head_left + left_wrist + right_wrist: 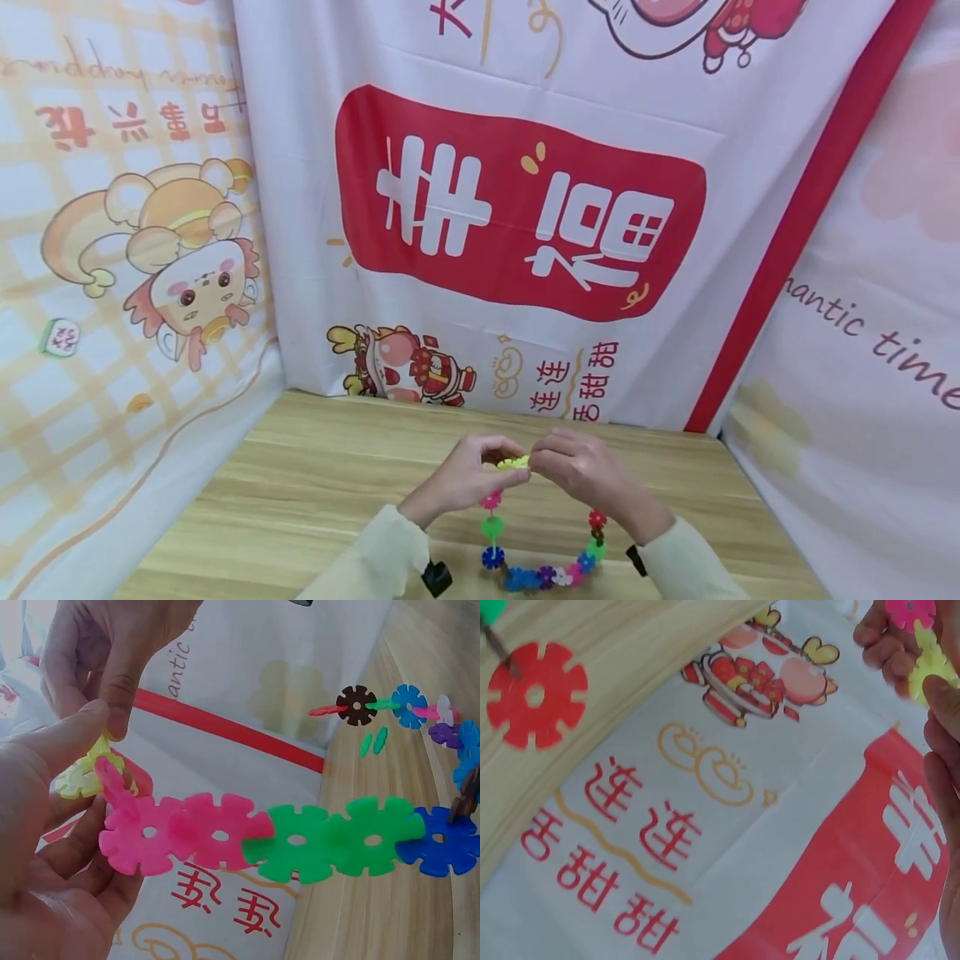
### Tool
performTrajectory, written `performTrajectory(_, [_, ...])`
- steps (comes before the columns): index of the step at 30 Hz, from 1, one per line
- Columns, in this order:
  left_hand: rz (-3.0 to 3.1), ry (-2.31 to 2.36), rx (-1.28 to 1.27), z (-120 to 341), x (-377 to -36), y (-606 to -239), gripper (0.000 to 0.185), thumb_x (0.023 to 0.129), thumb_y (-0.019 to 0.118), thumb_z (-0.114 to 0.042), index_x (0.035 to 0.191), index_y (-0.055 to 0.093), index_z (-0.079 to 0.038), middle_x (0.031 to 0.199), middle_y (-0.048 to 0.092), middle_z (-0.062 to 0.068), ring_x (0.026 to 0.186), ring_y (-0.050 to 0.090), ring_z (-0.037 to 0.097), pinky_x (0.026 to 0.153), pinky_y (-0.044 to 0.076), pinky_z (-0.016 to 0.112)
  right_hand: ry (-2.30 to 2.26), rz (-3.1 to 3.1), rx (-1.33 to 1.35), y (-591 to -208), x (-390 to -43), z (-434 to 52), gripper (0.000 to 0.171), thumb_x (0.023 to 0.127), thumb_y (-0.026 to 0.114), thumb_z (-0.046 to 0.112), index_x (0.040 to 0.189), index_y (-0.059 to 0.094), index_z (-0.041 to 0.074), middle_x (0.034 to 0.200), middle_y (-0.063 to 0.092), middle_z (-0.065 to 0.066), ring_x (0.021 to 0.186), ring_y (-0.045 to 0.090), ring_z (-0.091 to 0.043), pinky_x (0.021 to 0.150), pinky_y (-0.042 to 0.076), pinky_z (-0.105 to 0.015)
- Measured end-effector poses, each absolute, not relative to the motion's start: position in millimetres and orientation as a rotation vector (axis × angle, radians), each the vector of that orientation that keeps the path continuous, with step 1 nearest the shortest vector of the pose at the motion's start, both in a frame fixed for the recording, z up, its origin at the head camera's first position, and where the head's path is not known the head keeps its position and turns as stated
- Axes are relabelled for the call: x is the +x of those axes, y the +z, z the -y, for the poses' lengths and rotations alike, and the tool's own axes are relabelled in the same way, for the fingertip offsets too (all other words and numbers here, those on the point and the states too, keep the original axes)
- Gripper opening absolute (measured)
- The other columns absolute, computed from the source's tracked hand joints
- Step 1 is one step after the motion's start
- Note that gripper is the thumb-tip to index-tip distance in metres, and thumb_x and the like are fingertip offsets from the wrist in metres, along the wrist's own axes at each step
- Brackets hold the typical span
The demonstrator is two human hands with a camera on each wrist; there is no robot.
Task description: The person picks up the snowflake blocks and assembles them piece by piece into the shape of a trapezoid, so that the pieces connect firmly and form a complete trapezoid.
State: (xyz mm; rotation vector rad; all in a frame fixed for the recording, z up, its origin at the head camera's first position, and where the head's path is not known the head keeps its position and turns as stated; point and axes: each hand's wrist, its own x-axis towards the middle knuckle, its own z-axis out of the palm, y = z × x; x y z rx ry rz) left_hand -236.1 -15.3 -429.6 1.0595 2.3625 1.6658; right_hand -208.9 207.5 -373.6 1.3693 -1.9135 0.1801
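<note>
Above the wooden table, my left hand [471, 477] holds yellow snowflake discs [81, 778] between thumb and fingers. They belong to a chain of notched plastic discs, where pink [150, 834], green [297, 841] and blue [441, 840] ones follow. Close against it, my right hand [577, 467] pinches a yellow disc [930, 669] with thumb and curled fingers. The chain curves round below both hands in the head view, and its other end is a red disc [536, 696] near my right wrist. My fingers partly hide the yellow discs.
Two loose green discs [373, 741] appear inside the chain's curve in the left wrist view. The wooden table [345, 467] ends at a printed cloth [517, 200] behind, with more cloth hanging at left and right.
</note>
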Motion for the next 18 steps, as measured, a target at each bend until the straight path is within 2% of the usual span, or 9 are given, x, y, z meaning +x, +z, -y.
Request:
performTrajectory(3, [-2.343,1.718,1.054,14.4,-236.1,-428.8,0.028,0.085,0.072,-0.041,0.109,0.069,-0.025,0.103,0.071,-0.005,0.091,0.066,0.011,0.080,0.056,0.024,0.264,1.995,1.311,-372.1,-210.6,-225.8,0.011,0.085,0.073,0.023,0.093,0.072,0.016,0.092,0.071,0.005,0.085,0.066,-0.006,0.081,0.055,-0.015])
performTrajectory(8, [-2.312,1.802,1.041,18.0,-236.1,-430.9,0.027,0.085,0.073,-0.039,0.109,0.069,-0.026,0.106,0.070,-0.005,0.093,0.066,0.013,0.081,0.057,0.026,0.274,2.279,1.055,-384.0,-214.8,-269.6,0.024,0.075,0.083,0.022,0.096,0.070,0.019,0.093,0.069,0.010,0.085,0.064,-0.003,0.076,0.056,-0.017])
performTrajectory(10, [-2.288,1.842,1.042,20.3,-236.4,-431.6,0.028,0.085,0.073,-0.037,0.110,0.069,-0.025,0.108,0.070,-0.003,0.093,0.067,0.015,0.079,0.058,0.026,0.278,2.452,0.959,-393.0,-216.8,-286.7,0.025,0.073,0.084,0.020,0.094,0.070,0.021,0.090,0.068,0.012,0.083,0.063,-0.002,0.073,0.057,-0.019])
performTrajectory(12, [-2.275,1.873,1.040,22.3,-236.7,-432.2,0.028,0.084,0.073,-0.036,0.110,0.069,-0.025,0.108,0.069,-0.003,0.092,0.067,0.016,0.079,0.058,0.026,0.301,2.634,0.891,-405.8,-220.1,-303.1,0.022,0.076,0.083,0.021,0.094,0.070,0.020,0.088,0.067,0.012,0.081,0.062,-0.004,0.071,0.056,-0.021])
performTrajectory(18, [-2.256,1.935,1.062,25.1,-238.1,-434.1,0.026,0.085,0.074,-0.030,0.110,0.070,-0.023,0.107,0.069,0.001,0.091,0.066,0.014,0.081,0.058,0.026,0.446,3.065,0.712,-453.6,-227.8,-341.1,0.024,0.080,0.078,0.016,0.100,0.070,0.007,0.093,0.070,-0.003,0.082,0.063,-0.015,0.069,0.056,-0.028])
